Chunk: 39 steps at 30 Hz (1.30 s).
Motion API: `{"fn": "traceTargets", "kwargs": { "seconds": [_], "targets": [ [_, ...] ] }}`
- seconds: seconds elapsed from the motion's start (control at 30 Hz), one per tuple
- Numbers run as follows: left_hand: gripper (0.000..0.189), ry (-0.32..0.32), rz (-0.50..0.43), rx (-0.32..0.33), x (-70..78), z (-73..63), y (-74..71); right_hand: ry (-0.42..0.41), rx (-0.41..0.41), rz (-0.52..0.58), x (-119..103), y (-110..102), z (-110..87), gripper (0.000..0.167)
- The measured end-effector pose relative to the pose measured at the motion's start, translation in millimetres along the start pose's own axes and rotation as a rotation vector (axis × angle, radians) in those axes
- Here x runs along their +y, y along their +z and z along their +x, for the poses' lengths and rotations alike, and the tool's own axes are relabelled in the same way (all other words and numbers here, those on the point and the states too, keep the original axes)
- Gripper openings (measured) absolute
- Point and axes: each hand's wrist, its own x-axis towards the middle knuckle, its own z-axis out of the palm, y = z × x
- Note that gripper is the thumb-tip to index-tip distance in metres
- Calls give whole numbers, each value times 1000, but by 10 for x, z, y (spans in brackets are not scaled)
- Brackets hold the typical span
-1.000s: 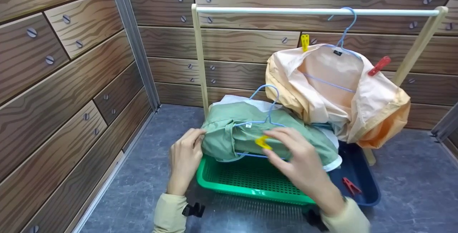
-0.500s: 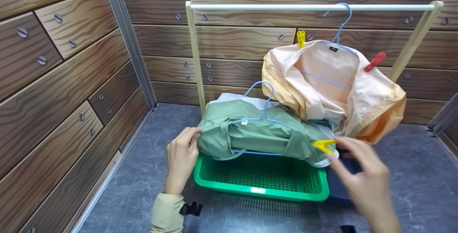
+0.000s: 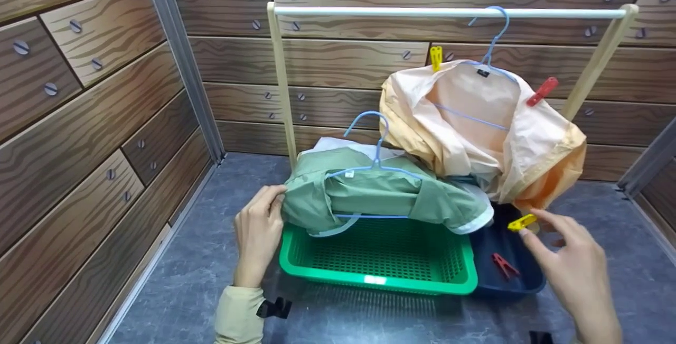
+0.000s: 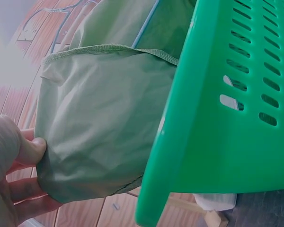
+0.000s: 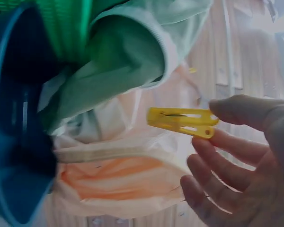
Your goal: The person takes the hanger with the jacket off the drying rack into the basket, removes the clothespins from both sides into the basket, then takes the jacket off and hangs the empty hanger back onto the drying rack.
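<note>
A green garment on a blue wire hanger lies across the back of a green basket. My left hand pinches its left end; in the left wrist view the thumb and fingers grip the green cloth at its edge. My right hand pinches a yellow clothespin over the right side of a navy tray. In the right wrist view the thumb and index finger hold the tail ends of that clothespin, with nothing in its tip.
A peach garment hangs by a blue hanger from the white rail, with a yellow clothespin and a red clothespin on its shoulders. Another red clothespin lies in the tray. Wood-patterned walls stand behind and left.
My right hand has moved right, from over the green garment to above the tray, carrying the yellow clothespin. My left hand keeps its hold on the garment's left end.
</note>
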Motion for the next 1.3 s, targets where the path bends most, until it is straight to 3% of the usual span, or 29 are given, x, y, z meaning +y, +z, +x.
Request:
{"fn": "traceTargets", "kwargs": {
  "seconds": [0.13,0.27,0.4,0.6,0.77,1.03,1.3],
  "targets": [
    [12,-1,-3,16,-11,-2,-34,42,-77,-21,74,87,52,50],
    [11,6,-1,26,-19,4,-61,64,-29,36,-53,164,65,52],
    [11,16,-1,38,-14,19,-72,-5,67,143,-279,254,49,41],
    [11,42,-20,39,42,25,-24,-119,60,225,-587,392,7,39],
    [10,51,-33,37,93,4,20,-157,38,218,-777,595,45,47],
    [11,77,-26,39,165,2,25,-26,-89,104,-1009,808,197,73],
    [11,114,-24,66,182,-11,31,88,-130,72,-914,972,286,67]
  ]
}}
